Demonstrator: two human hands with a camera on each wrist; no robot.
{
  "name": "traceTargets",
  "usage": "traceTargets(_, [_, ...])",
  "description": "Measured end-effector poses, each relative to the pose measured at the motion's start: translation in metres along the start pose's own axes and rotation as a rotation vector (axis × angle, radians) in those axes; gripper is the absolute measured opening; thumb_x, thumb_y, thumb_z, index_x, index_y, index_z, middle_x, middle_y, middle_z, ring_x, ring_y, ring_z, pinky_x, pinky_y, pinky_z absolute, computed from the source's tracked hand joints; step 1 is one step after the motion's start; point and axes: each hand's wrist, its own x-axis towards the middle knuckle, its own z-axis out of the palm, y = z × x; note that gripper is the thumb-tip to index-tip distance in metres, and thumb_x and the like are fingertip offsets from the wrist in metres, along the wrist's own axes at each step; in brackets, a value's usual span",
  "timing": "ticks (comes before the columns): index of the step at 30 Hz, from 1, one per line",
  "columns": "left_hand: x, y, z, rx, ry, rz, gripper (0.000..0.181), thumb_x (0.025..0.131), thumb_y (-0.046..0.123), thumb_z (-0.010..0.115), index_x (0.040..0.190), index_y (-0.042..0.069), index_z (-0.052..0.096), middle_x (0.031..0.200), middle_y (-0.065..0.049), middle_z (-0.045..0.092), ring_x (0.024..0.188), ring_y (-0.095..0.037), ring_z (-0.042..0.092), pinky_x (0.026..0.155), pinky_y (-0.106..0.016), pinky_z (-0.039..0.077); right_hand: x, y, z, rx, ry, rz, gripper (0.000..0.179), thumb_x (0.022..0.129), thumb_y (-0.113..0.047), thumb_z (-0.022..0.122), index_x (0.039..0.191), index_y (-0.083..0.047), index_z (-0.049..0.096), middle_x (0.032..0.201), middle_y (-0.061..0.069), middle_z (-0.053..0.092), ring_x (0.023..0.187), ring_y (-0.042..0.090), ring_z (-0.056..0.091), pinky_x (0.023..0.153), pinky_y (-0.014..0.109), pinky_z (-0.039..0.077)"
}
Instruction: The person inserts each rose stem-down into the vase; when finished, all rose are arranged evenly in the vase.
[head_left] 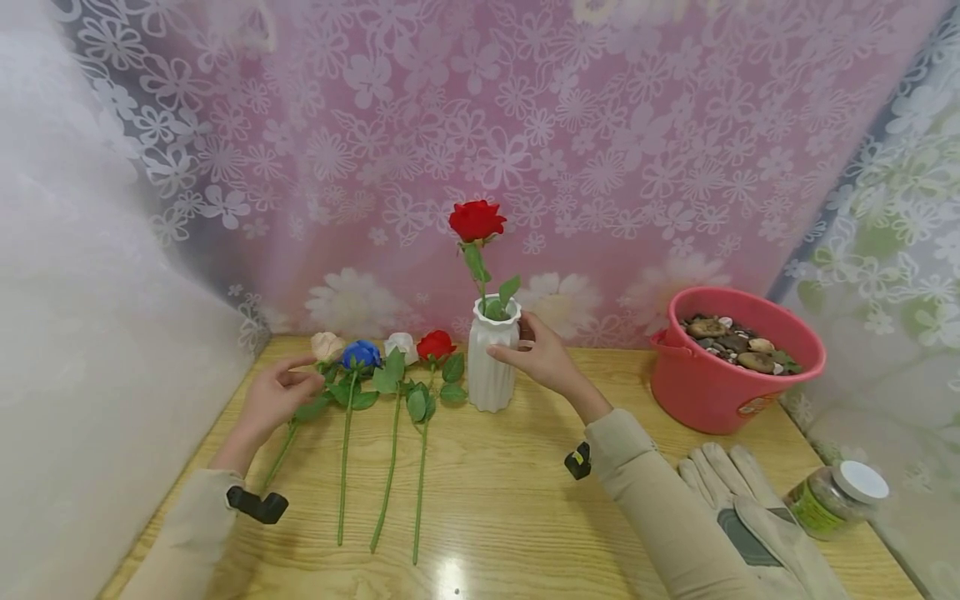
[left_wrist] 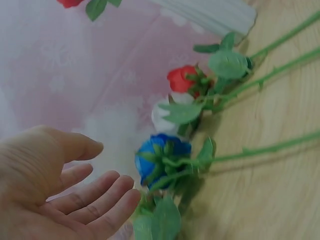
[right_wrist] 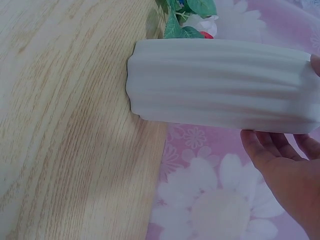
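Observation:
A ribbed white vase stands upright on the table with one red rose in its mouth. My right hand holds the vase near its neck, thumb across the front and fingers at the right side; the right wrist view shows those fingers against the ribs. Over at the left, my left hand hovers by a cream rose, fingers loosely bent and nothing between them. A blue rose, a white rose and a second red rose lie alongside, stems toward me.
A pink bucket of stones stands at the back right. In front of it lie pale work gloves beside a white-lidded jar. A flowered pink curtain hangs behind the wooden table.

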Motion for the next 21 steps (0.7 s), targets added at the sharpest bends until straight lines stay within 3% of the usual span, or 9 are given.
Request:
traceTargets(4, [-0.003,-0.014,-0.006,0.016,-0.016,-0.021,0.057,0.105,0.017,0.065,0.153,-0.005,0.047,0.13,-0.036,0.067,0.081,0.003,0.071,0.08,-0.03,0.065,0.0,-0.001,0.0,0.003,-0.001,0.003,0.083,0.092,-0.04,0.083,0.159,-0.018,0.041,0.144,0.01,0.058,0.131,0.033,0.06,0.106,0.053,0.056])
traceTargets(14, [-0.011,-0.04,-0.019,0.089,-0.033,-0.082,0.053,0.102,0.01,0.068,0.146,-0.013,0.051,0.115,-0.033,0.072,0.084,-0.024,0.078,0.074,-0.034,0.067,0.0,0.0,0.0,-0.004,0.003,0.004,0.083,0.091,-0.041,0.084,0.158,-0.017,0.041,0.143,0.01,0.059,0.131,0.033,0.06,0.105,0.052,0.057])
traceTargets(21, [-0.017,-0.048,-0.023,0.141,-0.044,-0.145,0.054,0.101,0.013,0.07,0.145,-0.012,0.052,0.115,-0.034,0.07,0.076,-0.025,0.075,0.066,-0.034,0.064,0.001,0.001,0.0,0.013,-0.001,0.003,0.082,0.091,-0.039,0.084,0.158,-0.017,0.042,0.142,0.011,0.059,0.13,0.033,0.06,0.105,0.053,0.057])
